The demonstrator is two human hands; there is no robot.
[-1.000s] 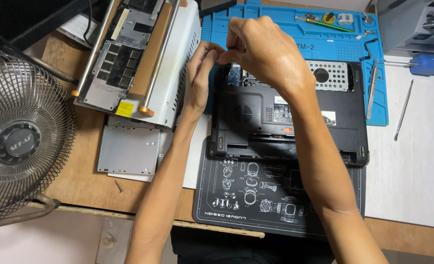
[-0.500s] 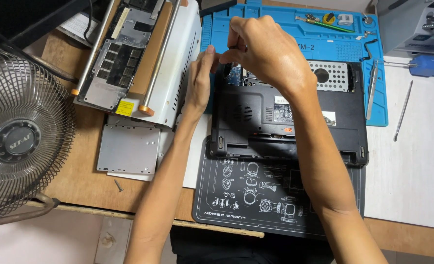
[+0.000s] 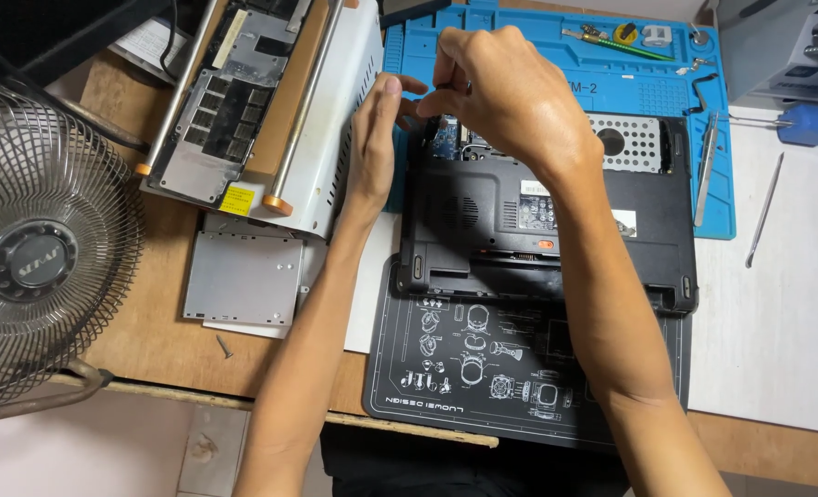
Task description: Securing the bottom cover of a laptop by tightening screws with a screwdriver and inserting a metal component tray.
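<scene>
A black laptop (image 3: 556,230) lies bottom up across a black work mat (image 3: 482,377) and a blue repair mat (image 3: 611,64). A bay at its far left corner is uncovered and shows a blue circuit part (image 3: 446,140). Beside it sits a perforated metal drive cage (image 3: 634,140). My left hand (image 3: 374,147) rests along the laptop's left edge, fingers straight, thumb reaching toward the right hand. Curled over that bay is my right hand (image 3: 510,101), with its fingertips pinched together. Whatever they pinch is hidden.
A wire-guard fan (image 3: 31,258) stands at the left. A white metal case carrying an open device (image 3: 271,101) lies at the back left, with a silver plate (image 3: 243,276) and a loose screw (image 3: 225,347) nearer me. Tweezers (image 3: 706,166), a thin probe (image 3: 764,210) and a blue-handled tool (image 3: 814,124) lie at the right.
My left hand's fingers have straightened and its thumb has come closer to the right hand's fingertips. The right hand has stayed over the open bay.
</scene>
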